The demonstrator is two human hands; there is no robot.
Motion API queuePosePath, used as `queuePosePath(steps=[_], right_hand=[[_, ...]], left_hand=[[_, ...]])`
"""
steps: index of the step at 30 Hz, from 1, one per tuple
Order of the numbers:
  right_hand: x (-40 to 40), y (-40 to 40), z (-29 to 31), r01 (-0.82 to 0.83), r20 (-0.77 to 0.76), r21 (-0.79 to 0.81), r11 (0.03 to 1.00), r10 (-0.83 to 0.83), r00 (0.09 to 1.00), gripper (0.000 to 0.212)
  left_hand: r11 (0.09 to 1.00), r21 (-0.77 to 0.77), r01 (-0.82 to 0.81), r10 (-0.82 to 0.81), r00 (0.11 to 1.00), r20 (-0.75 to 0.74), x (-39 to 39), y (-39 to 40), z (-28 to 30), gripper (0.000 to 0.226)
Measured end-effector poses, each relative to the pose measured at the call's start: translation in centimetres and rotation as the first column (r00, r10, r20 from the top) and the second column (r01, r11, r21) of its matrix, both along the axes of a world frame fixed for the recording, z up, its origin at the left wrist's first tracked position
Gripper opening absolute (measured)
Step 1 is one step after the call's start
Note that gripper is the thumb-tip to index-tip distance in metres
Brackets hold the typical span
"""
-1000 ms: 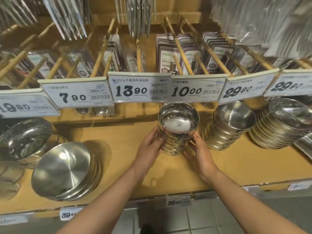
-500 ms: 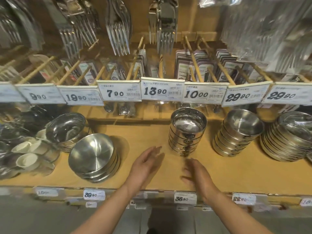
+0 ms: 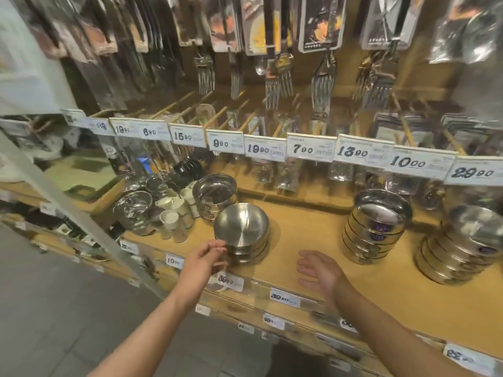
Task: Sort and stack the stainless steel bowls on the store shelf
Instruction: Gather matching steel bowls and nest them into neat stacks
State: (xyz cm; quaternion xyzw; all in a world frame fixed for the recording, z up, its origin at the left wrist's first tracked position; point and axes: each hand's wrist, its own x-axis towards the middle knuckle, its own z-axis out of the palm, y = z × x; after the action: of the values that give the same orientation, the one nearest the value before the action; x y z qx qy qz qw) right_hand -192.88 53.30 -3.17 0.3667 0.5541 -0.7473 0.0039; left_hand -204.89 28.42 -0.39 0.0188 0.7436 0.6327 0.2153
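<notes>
Wooden store shelf point(image 3: 313, 240), and the tilted stack of bowls point(image 3: 242, 232) sits near its front edge, leaning mouth-first toward the person. Left hand point(image 3: 202, 263), fingers loosely curled, holding nothing, is right at the stack's near-left side; right hand point(image 3: 321, 270), fingers spread, hangs clear on the stack's other side.

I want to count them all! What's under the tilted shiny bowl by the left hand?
More steel bowls nest beneath the tilted bowl; only their rims show. How many in total cannot be told, since the left hand covers part.
</notes>
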Motion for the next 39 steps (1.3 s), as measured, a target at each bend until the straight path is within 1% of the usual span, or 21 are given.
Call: queuePosePath(steps=[3, 5, 8, 10, 12, 14, 15, 17, 20, 23, 25, 27, 29, 32, 36, 39], right_hand=[[-1.5, -1.5, -0.4, -0.028, 0.001, 0.021, 0.999, 0.028, 1.000, 0.025], [-2.7, -2.6, -0.9, -0.030, 0.009, 0.029, 0.999, 0.030, 1.000, 0.029], [-4.9, -4.2, -1.6, -0.023, 0.015, 0.023, 0.999, 0.023, 1.000, 0.041], [-6.3, -5.5, -1.8, 0.001, 0.007, 0.009, 1.000, -0.001, 1.000, 0.047], [-7.4, -7.0, -2.2, 0.016, -0.003, 0.036, 0.999, -0.015, 1.000, 0.048], [-8.5, -8.4, -3.0, 0.057, -0.049, 0.037, 0.998, -0.056, 0.997, 0.039], [-8.9, -8.9, -3.2, 0.080, -0.074, 0.022, 0.997, -0.078, 0.994, 0.035], [-9.8, -9.5, -3.8, 0.129, -0.096, 0.009, 0.992, -0.127, 0.987, 0.034], [-10.7, -9.9, -4.5, 0.188, -0.141, -0.019, 0.982, -0.189, 0.972, 0.035], [-11.0, -8.8, -5.0, 0.225, -0.201, -0.014, 0.974, -0.223, 0.954, 0.036], [-10.9, -7.2, -5.2, 0.266, -0.234, -0.026, 0.964, -0.265, 0.935, 0.036], [-10.4, -5.4, -4.9, 0.305, -0.262, 0.015, 0.952, -0.290, 0.920, 0.036], [-10.3, -3.8, -4.5, 0.335, -0.264, 0.046, 0.941, -0.312, 0.913, 0.035], [-10.5, -1.6, -4.3, 0.370, -0.265, 0.037, 0.928, -0.348, 0.899, 0.034], [-10.3, 0.3, -4.5, 0.382, -0.253, 0.026, 0.924, -0.364, 0.896, 0.035], [-10.3, 1.4, -4.3, 0.342, -0.235, 0.065, 0.937, -0.319, 0.918, 0.035]], left_hand=[[0.992, 0.022, -0.127, 0.126, 0.991, 0.035, -1.9, -2.3, -0.5, 0.016], [0.990, 0.023, -0.136, 0.134, 0.989, 0.062, -3.1, -3.0, -0.8, 0.016], [0.995, 0.006, -0.104, 0.103, 0.990, 0.099, -5.3, -3.1, -1.6, 0.017], [0.998, 0.013, -0.057, 0.055, 0.991, 0.126, -6.9, -2.6, -2.3, 0.022], [1.000, 0.001, 0.024, -0.024, 0.987, 0.161, -8.5, -1.9, -2.9, 0.030], [0.992, 0.020, 0.124, -0.125, 0.970, 0.209, -10.0, -1.1, -3.7, 0.026], [0.984, 0.041, 0.173, -0.178, 0.962, 0.209, -10.4, -0.7, -3.9, 0.028], [0.962, 0.102, 0.252, -0.269, 0.940, 0.210, -11.3, 0.1, -4.5, 0.034], [0.952, 0.139, 0.272, -0.297, 0.931, 0.213, -12.1, 0.7, -4.8, 0.032], [0.932, 0.197, 0.303, -0.347, 0.903, 0.253, -12.5, 2.4, -5.0, 0.029], [0.935, 0.199, 0.292, -0.340, 0.897, 0.283, -12.6, 4.2, -5.0, 0.033], [0.945, 0.196, 0.263, -0.314, 0.898, 0.308, -12.6, 6.2, -5.3, 0.029], [0.953, 0.186, 0.237, -0.287, 0.903, 0.319, -12.4, 8.2, -5.6, 0.023], [0.956, 0.194, 0.221, -0.272, 0.913, 0.304, -12.1, 10.6, -5.9, 0.020], [0.946, 0.239, 0.218, -0.289, 0.901, 0.322, -11.9, 12.6, -5.7, 0.029], [0.938, 0.245, 0.245, -0.315, 0.898, 0.308, -12.2, 13.1, -5.6, 0.029]])
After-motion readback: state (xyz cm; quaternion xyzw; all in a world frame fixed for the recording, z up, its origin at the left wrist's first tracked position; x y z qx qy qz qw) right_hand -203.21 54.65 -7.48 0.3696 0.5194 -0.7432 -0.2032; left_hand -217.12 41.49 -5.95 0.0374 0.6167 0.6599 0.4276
